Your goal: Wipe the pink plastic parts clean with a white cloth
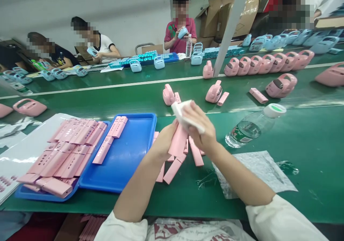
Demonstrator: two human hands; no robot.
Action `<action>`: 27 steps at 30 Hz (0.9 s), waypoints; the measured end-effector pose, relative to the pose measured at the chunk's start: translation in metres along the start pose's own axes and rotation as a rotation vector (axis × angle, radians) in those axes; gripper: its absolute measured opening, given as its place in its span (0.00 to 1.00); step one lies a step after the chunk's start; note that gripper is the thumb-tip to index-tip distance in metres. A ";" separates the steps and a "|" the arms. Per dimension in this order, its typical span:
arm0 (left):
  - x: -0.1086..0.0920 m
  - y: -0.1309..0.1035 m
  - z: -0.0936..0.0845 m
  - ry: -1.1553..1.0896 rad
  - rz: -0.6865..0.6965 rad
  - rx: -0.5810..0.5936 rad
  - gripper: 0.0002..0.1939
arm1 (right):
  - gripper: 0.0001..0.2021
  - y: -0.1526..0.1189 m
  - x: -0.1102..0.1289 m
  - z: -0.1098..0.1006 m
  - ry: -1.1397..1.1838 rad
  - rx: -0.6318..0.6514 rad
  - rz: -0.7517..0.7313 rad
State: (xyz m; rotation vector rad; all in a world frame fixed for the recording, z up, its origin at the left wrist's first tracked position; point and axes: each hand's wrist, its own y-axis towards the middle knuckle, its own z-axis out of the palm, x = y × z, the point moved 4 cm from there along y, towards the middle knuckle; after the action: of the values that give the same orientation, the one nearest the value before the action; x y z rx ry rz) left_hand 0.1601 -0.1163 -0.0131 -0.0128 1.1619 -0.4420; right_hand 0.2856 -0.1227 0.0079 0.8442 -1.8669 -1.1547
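Note:
Above the middle of the bench, my left hand [165,140] is wrapped round a long pink rectangular plastic piece [177,143]. My right hand [203,126] grips a folded white cloth [184,113] and presses it against the upper part of that piece, which the cloth and fingers hide. Beneath my hands several similar pink pieces [174,170] lie loose on the green bench. To the left, a blue tray [115,169] holds a few more pink pieces [104,149] along its left side and top.
A tray at far left carries stacked pink pieces [59,158]. At right lie a water bottle [245,130] and a translucent plastic sheet [264,171]. Beyond, pink handled casings [213,91] stand on the green line. Several co-workers sit opposite, near blue casings [159,62].

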 end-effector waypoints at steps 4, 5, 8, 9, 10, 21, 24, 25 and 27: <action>0.001 0.014 -0.010 0.840 0.146 -0.112 0.25 | 0.23 0.001 -0.048 -0.025 0.039 -0.172 0.604; 0.004 0.018 -0.013 1.107 0.136 -0.137 0.27 | 0.25 0.001 -0.053 -0.030 0.048 -0.198 0.682; 0.021 0.029 -0.020 1.530 -0.020 -0.163 0.25 | 0.27 0.005 -0.050 -0.037 0.019 -0.155 0.690; 0.026 0.031 -0.022 1.560 -0.062 -0.168 0.23 | 0.27 0.007 -0.045 -0.037 -0.002 -0.115 0.659; 0.029 0.033 -0.023 1.566 -0.084 -0.174 0.21 | 0.27 0.008 -0.041 -0.036 -0.018 -0.071 0.631; -0.052 0.015 -0.132 1.614 -0.099 -0.690 0.23 | 0.26 -0.006 -0.051 -0.026 0.330 -0.096 0.914; -0.065 -0.001 -0.172 1.611 -0.151 -0.902 0.21 | 0.21 -0.009 -0.060 -0.019 0.636 -0.200 1.056; -0.066 -0.004 -0.180 1.601 -0.160 -0.933 0.20 | 0.20 -0.010 -0.061 -0.017 0.700 -0.237 1.096; -0.065 -0.005 -0.189 1.572 -0.170 -0.909 0.20 | 0.18 -0.011 -0.064 -0.014 0.768 -0.298 1.164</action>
State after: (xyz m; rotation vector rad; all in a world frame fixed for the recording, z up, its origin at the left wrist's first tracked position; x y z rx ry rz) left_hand -0.0303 -0.0576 -0.0317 -0.6556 2.8469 0.0697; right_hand 0.3304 -0.0791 -0.0149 -0.0707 -1.1292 -0.2559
